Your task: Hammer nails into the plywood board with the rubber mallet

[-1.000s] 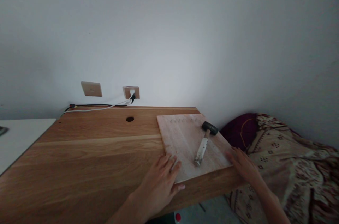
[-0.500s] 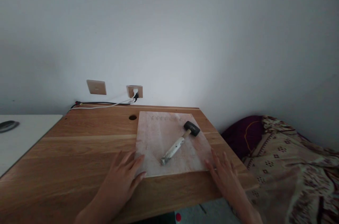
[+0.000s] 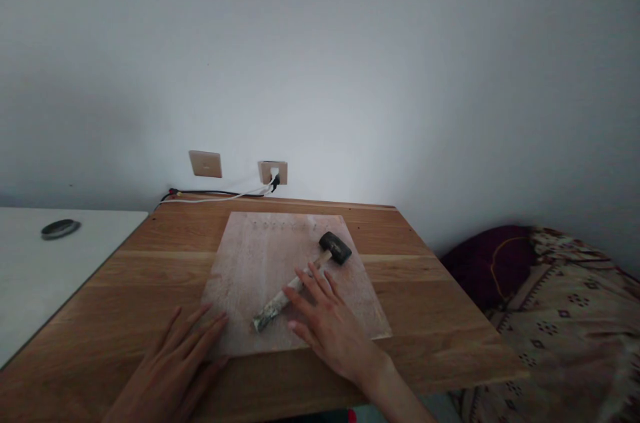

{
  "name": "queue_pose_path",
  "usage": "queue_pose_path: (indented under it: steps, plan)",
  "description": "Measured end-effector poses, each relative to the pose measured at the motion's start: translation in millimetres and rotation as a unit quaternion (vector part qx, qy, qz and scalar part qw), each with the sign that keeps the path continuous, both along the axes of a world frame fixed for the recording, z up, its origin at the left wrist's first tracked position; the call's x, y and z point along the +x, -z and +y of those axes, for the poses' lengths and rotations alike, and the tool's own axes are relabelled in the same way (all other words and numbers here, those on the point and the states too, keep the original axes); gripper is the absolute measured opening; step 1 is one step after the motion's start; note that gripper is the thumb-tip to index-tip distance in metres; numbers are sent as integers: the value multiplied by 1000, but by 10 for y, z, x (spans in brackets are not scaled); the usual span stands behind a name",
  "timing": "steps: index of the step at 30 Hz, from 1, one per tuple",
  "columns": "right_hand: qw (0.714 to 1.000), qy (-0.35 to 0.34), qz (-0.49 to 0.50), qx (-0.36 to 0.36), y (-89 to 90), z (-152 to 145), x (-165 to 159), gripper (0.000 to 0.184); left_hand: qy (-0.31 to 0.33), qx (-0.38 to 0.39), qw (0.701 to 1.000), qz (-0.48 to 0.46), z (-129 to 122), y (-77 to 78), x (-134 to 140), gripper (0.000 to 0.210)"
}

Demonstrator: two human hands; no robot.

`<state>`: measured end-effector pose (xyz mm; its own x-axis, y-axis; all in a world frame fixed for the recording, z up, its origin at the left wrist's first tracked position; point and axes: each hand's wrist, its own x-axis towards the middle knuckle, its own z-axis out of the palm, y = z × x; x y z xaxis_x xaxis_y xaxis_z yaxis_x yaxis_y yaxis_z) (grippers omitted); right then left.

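Observation:
A pale, dusty square board (image 3: 250, 263) lies flat on the wooden desk (image 3: 420, 316). Diagonally across it rests a mallet (image 3: 280, 304) with a black head at the far right and a worn whitish handle pointing towards me. My right hand (image 3: 333, 326) is over the board, fingers spread at the handle; whether they touch it I cannot tell. At the board's near left corner is my left hand (image 3: 175, 356), its fingers stretched out over the edge and nothing held. Small marks run in a row along the board's far side.
On the left stands a white table (image 3: 30, 263) with a dark oval object (image 3: 60, 229). Cables (image 3: 220, 196) run along the desk's back edge to a wall socket (image 3: 273, 173). A patterned cloth (image 3: 560, 336) and a purple cushion (image 3: 493, 263) lie to the right.
The board and mallet have shifted left across the desk and turned slightly. My right hand has left the board's right edge and moved over to the mallet handle. My left hand went left with the board.

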<state>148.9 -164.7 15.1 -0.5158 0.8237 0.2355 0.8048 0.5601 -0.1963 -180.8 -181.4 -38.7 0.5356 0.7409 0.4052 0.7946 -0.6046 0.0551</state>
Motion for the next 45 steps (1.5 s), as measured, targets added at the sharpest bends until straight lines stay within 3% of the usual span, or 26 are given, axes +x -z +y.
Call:
queue_pose_path:
  steps: [4, 9, 14, 20, 24, 26, 29, 32, 35, 37, 39, 42, 45]
  plan:
    - [999, 19, 6, -29, 42, 135, -325, 53, 24, -12, 1000, -6, 32, -83, 138, 45]
    - [995, 90, 41, -12, 166, 91, -403, 60, 33, -16, 999, -10, 44, -19, 160, 43]
    - [993, 110, 44, -7, 200, 59, -456, 66, 11, -25, 1000, -15, 51, 13, 177, 44]
    - [991, 129, 37, -10, 193, 83, -137, 64, 4, -26, 1000, -2, 46, -46, 189, 41]
    - [994, 99, 16, -48, 98, 146, 176, 64, -12, -48, 999, -16, 131, -130, 187, 34]
    - [995, 79, 15, -55, -51, 275, 278, 65, -24, -85, 996, -29, 297, -301, 247, 33]
    - [994, 93, 59, -21, -403, 689, 353, 50, -58, -109, 991, -55, 762, -779, 437, 38]
    - [974, 170, 150, 9, -727, 1274, 381, 38, -52, -117, 989, -77, 1396, -1321, 650, 39]
    - [946, 271, 176, 20, -817, 1759, 407, 34, -43, -123, 987, -99, 1976, -1586, 747, 33]
    - [940, 301, 158, -10, -749, 1935, 427, 35, -26, -142, 986, -85, 2241, -1541, 734, 30]
    - [942, 294, 153, -51, -638, 2008, 444, 38, -12, -160, 985, -67, 2399, -1368, 693, 25]
    - [939, 278, 180, -98, -501, 2028, 453, 40, -5, -164, 985, -49, 2505, -1042, 644, 24]
    - [930, 279, 206, -126, -427, 2052, 461, 38, 14, -165, 985, -45, 2550, -809, 633, 23]
